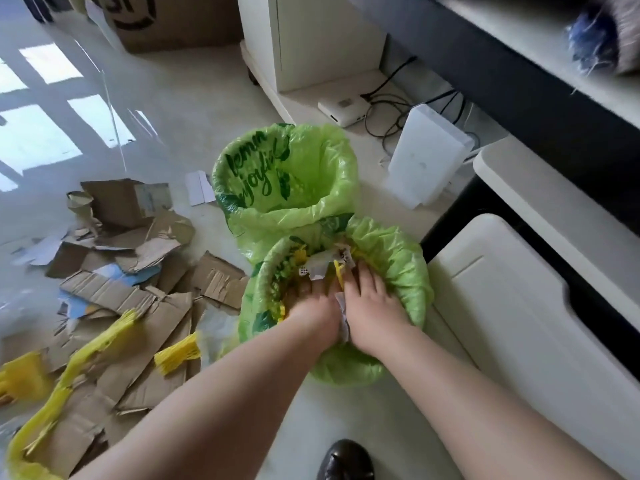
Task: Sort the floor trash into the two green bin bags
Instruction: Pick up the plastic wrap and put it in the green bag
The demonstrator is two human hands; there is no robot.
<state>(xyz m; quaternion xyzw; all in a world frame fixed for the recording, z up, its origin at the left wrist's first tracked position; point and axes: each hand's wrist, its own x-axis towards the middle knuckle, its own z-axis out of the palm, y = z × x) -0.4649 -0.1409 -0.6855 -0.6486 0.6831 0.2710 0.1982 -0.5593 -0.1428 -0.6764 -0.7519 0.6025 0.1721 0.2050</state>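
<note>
Two hands (341, 306), two green bags (391, 258).

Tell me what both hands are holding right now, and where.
Both the left hand and right hand press white paper scraps between them, over the near green bag; the exact hold is hidden.

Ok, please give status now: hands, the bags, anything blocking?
Both hands, left and right, pressing trash down in near bag. Far bag open, looks empty. Cardboard and yellow netting on floor. Nothing blocking.
</note>
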